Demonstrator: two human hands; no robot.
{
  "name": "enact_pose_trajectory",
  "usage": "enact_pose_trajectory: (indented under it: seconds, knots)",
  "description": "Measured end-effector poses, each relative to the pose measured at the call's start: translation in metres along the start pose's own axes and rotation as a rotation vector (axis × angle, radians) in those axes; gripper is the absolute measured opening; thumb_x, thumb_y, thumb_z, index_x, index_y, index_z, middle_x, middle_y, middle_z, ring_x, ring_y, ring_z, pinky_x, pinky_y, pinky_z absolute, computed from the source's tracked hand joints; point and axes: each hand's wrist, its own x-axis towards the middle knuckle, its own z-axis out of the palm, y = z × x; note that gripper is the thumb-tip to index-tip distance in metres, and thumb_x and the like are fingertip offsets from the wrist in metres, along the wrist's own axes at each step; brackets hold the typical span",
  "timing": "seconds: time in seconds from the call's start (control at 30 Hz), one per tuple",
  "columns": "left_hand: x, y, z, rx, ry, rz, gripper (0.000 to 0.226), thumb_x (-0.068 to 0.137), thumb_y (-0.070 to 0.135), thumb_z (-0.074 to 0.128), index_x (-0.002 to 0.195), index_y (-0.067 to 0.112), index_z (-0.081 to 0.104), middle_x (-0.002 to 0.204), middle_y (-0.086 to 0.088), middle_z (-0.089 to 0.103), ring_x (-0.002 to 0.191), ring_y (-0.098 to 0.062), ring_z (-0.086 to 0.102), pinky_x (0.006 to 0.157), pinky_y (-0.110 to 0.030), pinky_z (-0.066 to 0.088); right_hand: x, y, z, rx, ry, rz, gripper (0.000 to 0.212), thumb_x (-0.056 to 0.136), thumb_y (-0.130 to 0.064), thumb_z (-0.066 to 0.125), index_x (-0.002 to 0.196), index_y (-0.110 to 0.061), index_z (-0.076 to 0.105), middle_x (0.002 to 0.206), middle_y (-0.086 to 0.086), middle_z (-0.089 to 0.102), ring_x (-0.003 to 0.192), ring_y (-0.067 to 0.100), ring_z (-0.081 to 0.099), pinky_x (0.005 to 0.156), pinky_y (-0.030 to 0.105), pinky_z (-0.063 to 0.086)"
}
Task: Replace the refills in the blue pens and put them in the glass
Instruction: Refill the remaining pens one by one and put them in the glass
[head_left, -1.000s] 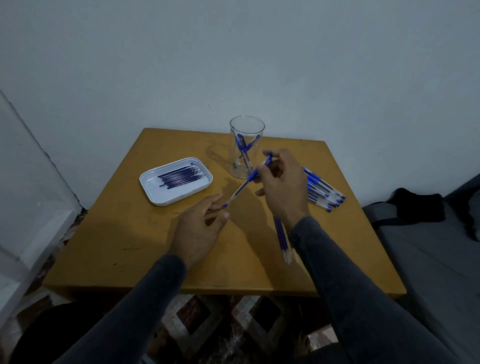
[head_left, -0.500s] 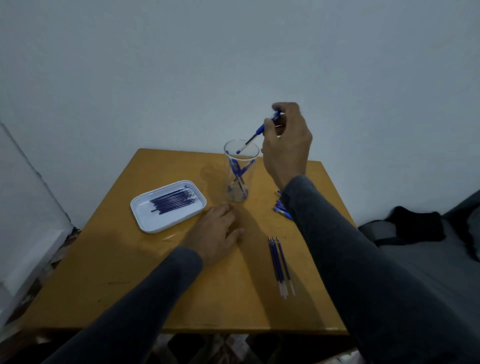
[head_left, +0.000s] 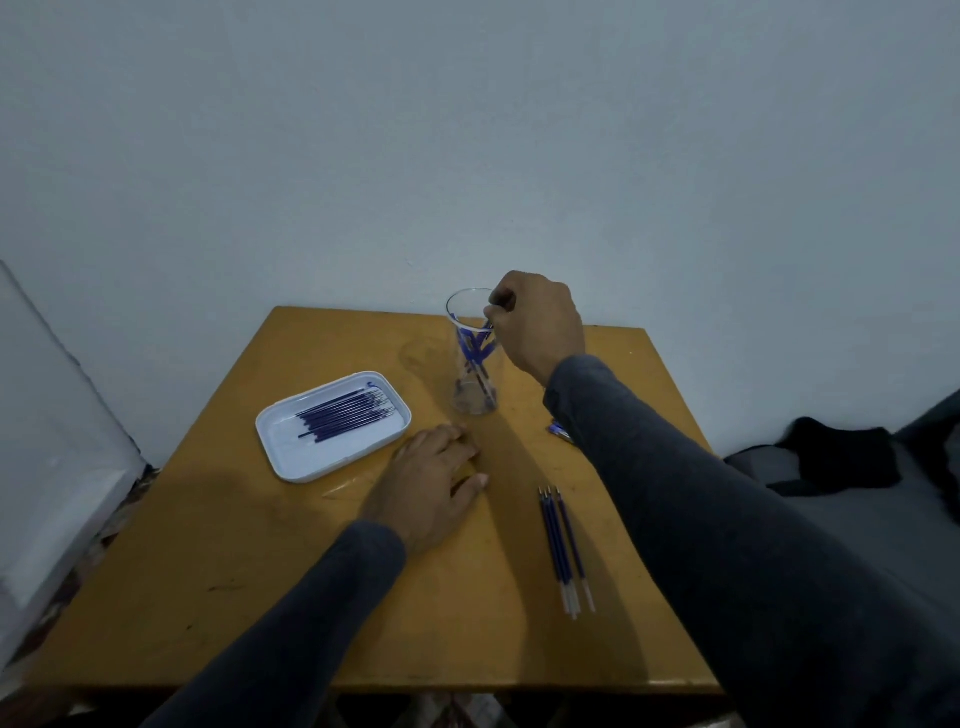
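Lowering a pen into the glass (head_left: 474, 358) is your step, as I judge it: your right hand (head_left: 537, 325) sits at the rim with its fingers curled inward, yet whether they pinch the pen or have let it go, I cannot tell, because the hand covers its own fingertips. Blue pens (head_left: 475, 349) already stand tilted inside the glass, near the far edge of the counter (head_left: 249, 582).

The glass is tall, narrow and light-looking, so it could tip if your knuckles catch its rim as you pull away; lift straight up before moving aside. A pen dropped at a slant could also jam against those already inside or spring back out.

Your left hand (head_left: 431, 483) lies flat on the counter, fingers relaxed, holding nothing, just beside the white tray (head_left: 291, 452) of loose refills (head_left: 345, 415). It is near the foot of the glass and could steady it.

Three more refills (head_left: 563, 551) lie side by side near your right forearm; a careless sweep of the sleeve (head_left: 675, 499) could roll them off the edge. That same sleeve hides most of the remaining pens (head_left: 558, 430), of which only blue tips show, so you must draw the arm back before reaching for them.
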Motion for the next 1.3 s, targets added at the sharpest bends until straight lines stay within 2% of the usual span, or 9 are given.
enact_pose_trajectory:
  seconds: [0.2,0.27,0.37,0.47,0.53,0.6,0.7,0.93,1.3]
  knots:
    - [0.0,-0.001,0.001,0.012,-0.005,-0.001,0.052,0.1,0.055,0.044,0.145,0.03,0.05,0.156,0.011,0.035,0.142,-0.01,0.029,0.12,-0.035,0.026,0.007,0.0,0.004,0.059,-0.067,0.039,0.019,0.096,-0.018,0.062,0.089,-0.015,0.079,0.086,0.0,0.076,0.077,0.016,0.069,0.073,0.038,0.062]
    - [0.0,-0.002,0.001,0.009,-0.006,0.003,0.054,0.099,0.056,0.043,0.145,0.03,0.049,0.157,0.01,0.035,0.142,-0.011,0.03,0.12,-0.038,0.027,0.004,0.003,-0.001,0.114,-0.037,0.033,0.019,0.098,-0.018,0.062,0.093,-0.013,0.08,0.092,-0.001,0.077,0.08,0.013,0.068,0.071,0.027,0.058]
    - [0.0,-0.002,0.001,0.005,-0.012,0.004,0.054,0.099,0.057,0.044,0.145,0.03,0.049,0.156,0.01,0.036,0.142,-0.011,0.03,0.12,-0.038,0.027,-0.008,0.013,-0.011,0.151,0.075,0.023,0.019,0.1,-0.02,0.061,0.1,-0.013,0.079,0.096,-0.007,0.073,0.084,0.006,0.062,0.067,0.007,0.04]
    - [0.001,-0.002,0.001,0.01,-0.016,-0.007,0.053,0.099,0.056,0.045,0.145,0.03,0.05,0.156,0.01,0.036,0.142,-0.012,0.03,0.121,-0.037,0.026,-0.028,0.035,-0.02,0.131,0.175,0.076,0.019,0.1,-0.022,0.06,0.099,-0.014,0.078,0.097,-0.004,0.074,0.087,0.009,0.063,0.077,0.017,0.047]
    - [0.001,-0.001,0.0,0.006,-0.011,-0.002,0.052,0.099,0.055,0.046,0.144,0.029,0.051,0.156,0.009,0.037,0.141,-0.012,0.031,0.12,-0.036,0.027,-0.048,0.055,-0.021,0.062,0.153,0.137,0.017,0.099,-0.02,0.059,0.094,-0.015,0.075,0.091,-0.001,0.073,0.082,0.012,0.064,0.075,0.026,0.053]
    - [0.001,-0.001,0.0,-0.008,-0.008,0.003,0.051,0.099,0.054,0.048,0.143,0.028,0.052,0.155,0.009,0.038,0.141,-0.012,0.032,0.12,-0.036,0.027,-0.067,0.077,-0.016,-0.044,0.031,0.207,0.014,0.099,-0.02,0.06,0.095,-0.017,0.073,0.093,0.001,0.07,0.082,0.016,0.065,0.074,0.032,0.057]
    - [0.002,-0.002,0.001,-0.009,-0.007,0.004,0.05,0.099,0.054,0.048,0.142,0.029,0.053,0.154,0.009,0.04,0.14,-0.012,0.033,0.119,-0.037,0.029,-0.093,0.099,-0.004,-0.281,-0.222,0.243,0.016,0.1,-0.022,0.06,0.114,-0.019,0.069,0.116,0.003,0.063,0.094,0.019,0.062,0.086,0.039,0.057]
    - [0.003,0.0,-0.001,0.011,-0.032,-0.013,0.051,0.1,0.054,0.046,0.144,0.03,0.05,0.155,0.009,0.038,0.142,-0.011,0.031,0.119,-0.037,0.029,-0.12,0.116,0.006,-0.369,-0.202,0.155,0.027,0.102,-0.014,0.057,0.129,-0.016,0.057,0.134,0.008,0.051,0.109,0.022,0.058,0.091,0.039,0.055]
    - [0.001,0.001,-0.003,-0.005,-0.044,-0.024,0.053,0.099,0.054,0.047,0.146,0.03,0.049,0.157,0.01,0.036,0.145,-0.011,0.028,0.121,-0.039,0.027,-0.113,0.12,0.011,-0.33,-0.214,0.197,0.024,0.102,-0.016,0.059,0.125,-0.017,0.054,0.13,0.008,0.05,0.102,0.019,0.057,0.089,0.038,0.055]
